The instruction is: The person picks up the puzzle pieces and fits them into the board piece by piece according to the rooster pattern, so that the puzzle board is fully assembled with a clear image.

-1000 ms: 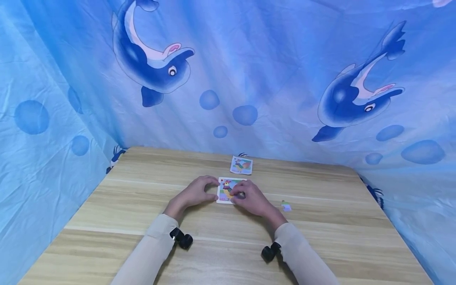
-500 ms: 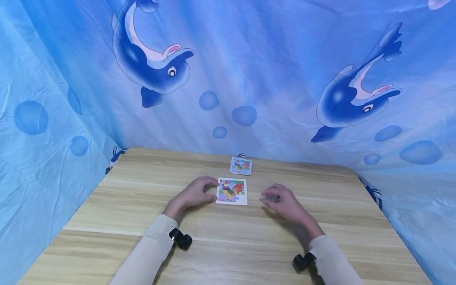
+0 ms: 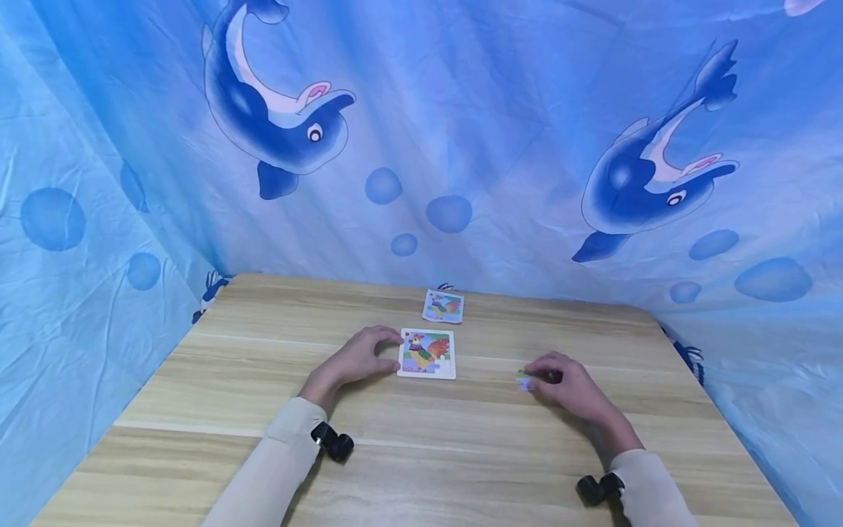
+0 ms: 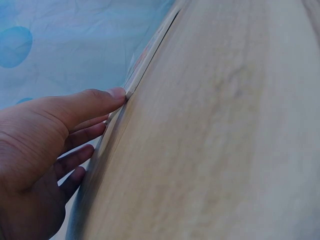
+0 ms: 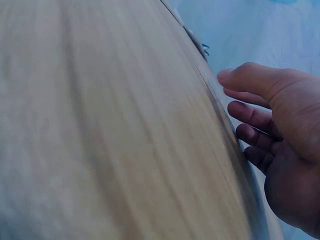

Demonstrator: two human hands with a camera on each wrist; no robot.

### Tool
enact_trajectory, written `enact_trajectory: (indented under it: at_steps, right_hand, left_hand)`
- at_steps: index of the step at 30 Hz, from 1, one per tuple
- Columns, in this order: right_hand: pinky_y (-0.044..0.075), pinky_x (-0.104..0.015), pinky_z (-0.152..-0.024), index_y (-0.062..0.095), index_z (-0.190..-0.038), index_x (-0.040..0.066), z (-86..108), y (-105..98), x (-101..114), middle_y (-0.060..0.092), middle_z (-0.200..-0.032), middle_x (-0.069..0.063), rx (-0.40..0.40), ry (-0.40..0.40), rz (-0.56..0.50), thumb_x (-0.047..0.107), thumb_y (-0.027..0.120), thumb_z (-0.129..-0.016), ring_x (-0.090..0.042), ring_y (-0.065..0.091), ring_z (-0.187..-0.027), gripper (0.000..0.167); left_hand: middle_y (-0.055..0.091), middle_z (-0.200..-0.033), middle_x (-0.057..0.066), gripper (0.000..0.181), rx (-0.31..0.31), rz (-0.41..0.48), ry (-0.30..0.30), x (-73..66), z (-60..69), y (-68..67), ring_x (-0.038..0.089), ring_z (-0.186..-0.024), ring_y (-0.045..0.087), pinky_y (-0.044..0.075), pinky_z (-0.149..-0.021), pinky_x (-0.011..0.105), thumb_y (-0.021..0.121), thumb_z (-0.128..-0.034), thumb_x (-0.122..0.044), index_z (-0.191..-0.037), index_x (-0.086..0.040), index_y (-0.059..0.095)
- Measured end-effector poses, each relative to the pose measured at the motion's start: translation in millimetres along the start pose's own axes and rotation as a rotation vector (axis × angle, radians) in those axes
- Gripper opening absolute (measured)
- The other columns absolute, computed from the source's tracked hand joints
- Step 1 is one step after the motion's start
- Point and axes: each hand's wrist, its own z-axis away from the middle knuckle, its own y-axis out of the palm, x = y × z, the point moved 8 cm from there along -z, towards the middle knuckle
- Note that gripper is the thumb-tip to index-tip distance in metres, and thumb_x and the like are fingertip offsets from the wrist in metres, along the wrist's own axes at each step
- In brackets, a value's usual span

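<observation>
A square jigsaw puzzle board [image 3: 426, 354] with a white border lies flat on the wooden table, showing a colourful rooster. Pale backing shows at its lower right corner. At its left edge is my left hand [image 3: 361, 356], thumb and index finger apart and touching the border; in the left wrist view the thumb [image 4: 102, 105] meets the board's side. Off to the right lies a loose jigsaw piece [image 3: 524, 380], green and lilac. My right hand [image 3: 569, 384] is beside it, thumb and fingers reaching over its right part. The right wrist view shows no clear grip on it.
Behind the board lies a small picture card [image 3: 443, 307] with the same rooster. A blue curtain [image 3: 500, 132] printed with dolphins hangs past the table's far edge. Bare wood of the table [image 3: 454, 454] stretches between the two forearms.
My right hand has left the board and moved right to the loose piece, uncovering the board's lower right corner. My left hand has stayed at the board's left edge.
</observation>
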Motion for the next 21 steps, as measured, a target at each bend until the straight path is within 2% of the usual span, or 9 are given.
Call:
enact_trajectory:
  at_steps: [7, 13, 21]
  right_hand:
    - [0.051, -0.02, -0.085, 0.077, -0.114, 0.017, 1.9, 1.0, -2.6, 0.069, -0.116, -0.003, 0.027, 0.006, -0.006, 0.02, 0.08, -0.09, -0.015, 0.061, -0.103, 0.024]
    - [0.051, -0.019, -0.082, 0.078, -0.114, 0.018, 2.0, 2.7, -1.6, 0.068, -0.115, -0.001, 0.03, 0.003, 0.004, 0.019, 0.08, -0.09, -0.011, 0.059, -0.1, 0.024]
    - [0.051, -0.019, -0.081, 0.078, -0.111, 0.019, 1.4, 0.9, -2.1, 0.067, -0.113, 0.001, 0.019, -0.008, 0.037, 0.021, 0.081, -0.089, -0.009, 0.058, -0.097, 0.022]
  left_hand:
    - [0.061, -0.145, 0.013, 0.048, -0.001, -0.003, -0.001, -1.2, 0.6, -0.2, 0.036, -0.14, 0.051, 0.036, -0.124, 0.055, 0.081, -0.0876, -0.023, -0.132, -0.008, 0.068]
    - [0.06, -0.145, 0.012, 0.048, 0.002, -0.015, -0.014, 2.0, -0.5, 1.4, 0.036, -0.141, 0.05, 0.035, -0.124, 0.055, 0.081, -0.0878, -0.022, -0.132, -0.009, 0.068]
    - [0.06, -0.146, 0.013, 0.048, -0.003, 0.002, -0.013, -1.2, 0.0, -0.5, 0.037, -0.142, 0.049, 0.035, -0.124, 0.056, 0.081, -0.0876, -0.022, -0.132, -0.009, 0.068]
